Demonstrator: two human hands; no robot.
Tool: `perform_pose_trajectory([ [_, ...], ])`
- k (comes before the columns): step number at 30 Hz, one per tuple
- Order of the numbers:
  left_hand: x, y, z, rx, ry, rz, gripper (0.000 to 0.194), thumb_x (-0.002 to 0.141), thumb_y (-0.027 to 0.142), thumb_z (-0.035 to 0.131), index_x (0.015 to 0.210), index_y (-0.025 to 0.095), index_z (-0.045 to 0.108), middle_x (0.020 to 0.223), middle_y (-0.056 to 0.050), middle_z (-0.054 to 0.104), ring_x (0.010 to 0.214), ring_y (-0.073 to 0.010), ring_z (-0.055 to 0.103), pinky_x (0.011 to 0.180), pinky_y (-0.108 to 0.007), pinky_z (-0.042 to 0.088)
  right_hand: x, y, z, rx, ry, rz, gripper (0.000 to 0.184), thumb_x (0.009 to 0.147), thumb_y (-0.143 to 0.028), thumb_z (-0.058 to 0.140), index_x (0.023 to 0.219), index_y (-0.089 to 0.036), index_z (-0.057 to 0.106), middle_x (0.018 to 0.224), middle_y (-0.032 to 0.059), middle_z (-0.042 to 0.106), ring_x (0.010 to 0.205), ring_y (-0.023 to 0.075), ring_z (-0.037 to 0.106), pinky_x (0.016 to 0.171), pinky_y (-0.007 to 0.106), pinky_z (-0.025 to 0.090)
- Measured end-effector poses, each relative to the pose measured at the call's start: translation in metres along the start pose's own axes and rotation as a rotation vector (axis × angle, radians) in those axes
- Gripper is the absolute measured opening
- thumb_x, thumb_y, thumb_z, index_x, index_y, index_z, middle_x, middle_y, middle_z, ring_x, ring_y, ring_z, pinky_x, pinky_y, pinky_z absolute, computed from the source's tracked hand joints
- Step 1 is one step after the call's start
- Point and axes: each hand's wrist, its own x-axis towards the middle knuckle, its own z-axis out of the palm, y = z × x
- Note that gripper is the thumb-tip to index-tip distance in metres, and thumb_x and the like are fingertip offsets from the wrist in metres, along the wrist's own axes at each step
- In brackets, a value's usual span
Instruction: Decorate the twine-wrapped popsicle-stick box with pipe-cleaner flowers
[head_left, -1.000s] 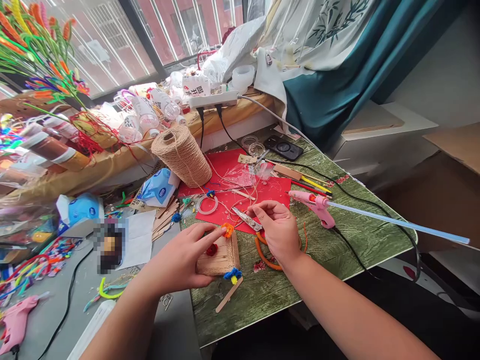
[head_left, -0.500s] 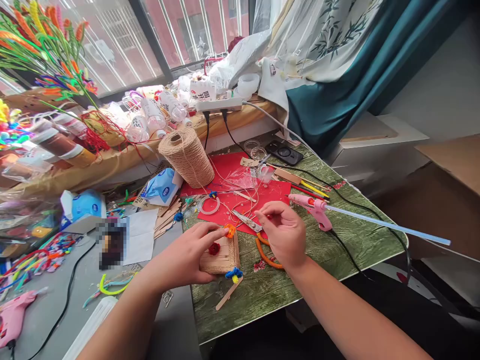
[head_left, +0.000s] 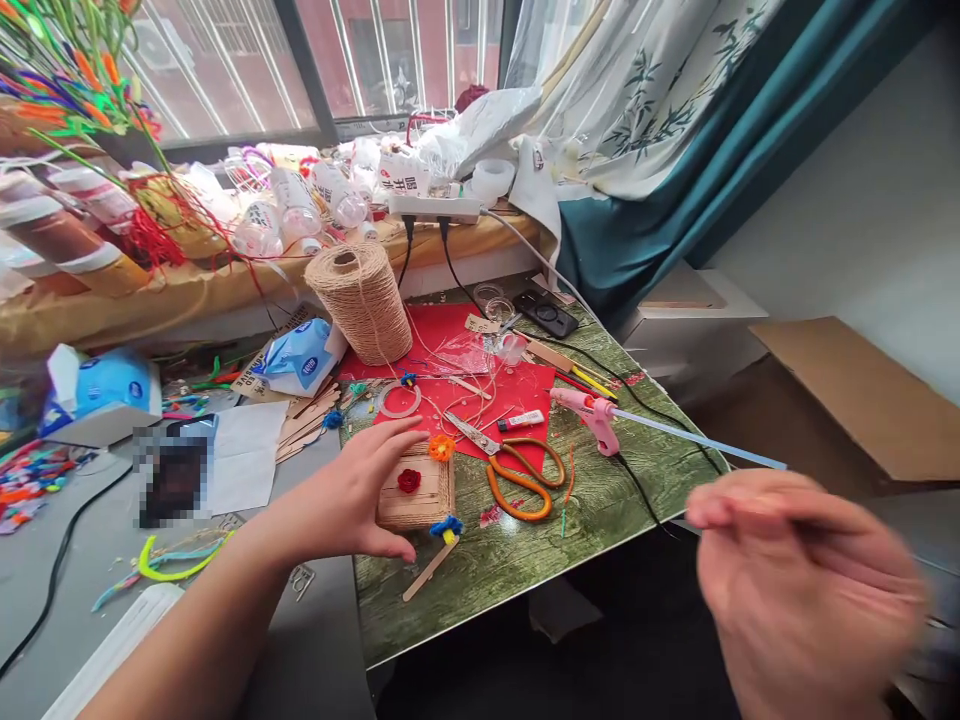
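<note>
My left hand [head_left: 349, 500] is at the left side of a small craft-stick box [head_left: 405, 505] edged with twine, its fingers and thumb spread apart. Whether it touches the box I cannot tell. On the box are a red flower [head_left: 409, 481], an orange one [head_left: 441, 447] and a blue one [head_left: 446, 526] at corners or middle. My right hand [head_left: 806, 580], blurred, hovers past the table's right edge with fingertips pinched; what they hold, if anything, cannot be made out. Orange-handled scissors [head_left: 474, 432] lie partly open beyond the box. A loose craft stick [head_left: 429, 570] rests by the blue flower.
A pink glue gun [head_left: 600, 420] with a long glue stick lies at the table's right. Behind are a twine spool [head_left: 364, 310], red paper [head_left: 525, 385] and a black phone [head_left: 546, 314]. A power strip [head_left: 435, 208] sits on the cluttered sill. Cords cross the table.
My right hand has swung from above the scissors far to the right, uncovering the scissors and a small white tube. My left hand's fingers have lifted off the box and spread. The view has shifted slightly.
</note>
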Motion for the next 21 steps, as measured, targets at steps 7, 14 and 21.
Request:
perform_pose_trajectory([
  [7, 0.020, 0.029, -0.021, 0.041, 0.467, 0.185, 0.053, 0.092, 0.034, 0.079, 0.139, 0.025, 0.058, 0.136, -0.014, 0.068, 0.131, -0.0320, 0.062, 0.116, -0.052, 0.048, 0.004, 0.011, 0.042, 0.226, -0.040, 0.312, 0.005, 0.091, -0.020, 0.084, 0.090, -0.022, 0.079, 0.081, 0.0010, 0.069, 0.071, 0.0131, 0.067, 0.068, 0.026, 0.058],
  [14, 0.042, 0.137, 0.011, -0.551, 0.015, 0.164, 0.066, 0.094, 0.040, 0.079, 0.152, 0.024, 0.052, 0.133, -0.013, 0.073, 0.112, -0.0254, 0.072, 0.098, -0.040, 0.059, -0.037, -0.014, 0.062, 0.343, -0.379, 0.473, 0.007, 0.102, -0.021, 0.069, 0.101, -0.025, 0.074, 0.089, 0.0009, 0.068, 0.073, 0.0136, 0.069, 0.072, 0.028, 0.061],
  [21, 0.024, 0.156, 0.092, -1.687, -0.216, -0.262, 0.067, 0.084, 0.046, 0.089, 0.142, 0.020, 0.068, 0.130, -0.013, 0.074, 0.114, -0.0249, 0.073, 0.102, -0.038, 0.057, -0.043, -0.005, 0.053, -0.089, -0.758, 0.052, 0.017, 0.096, -0.008, 0.071, 0.099, -0.025, 0.069, 0.094, 0.0025, 0.073, 0.088, 0.0179, 0.071, 0.082, 0.031, 0.059],
])
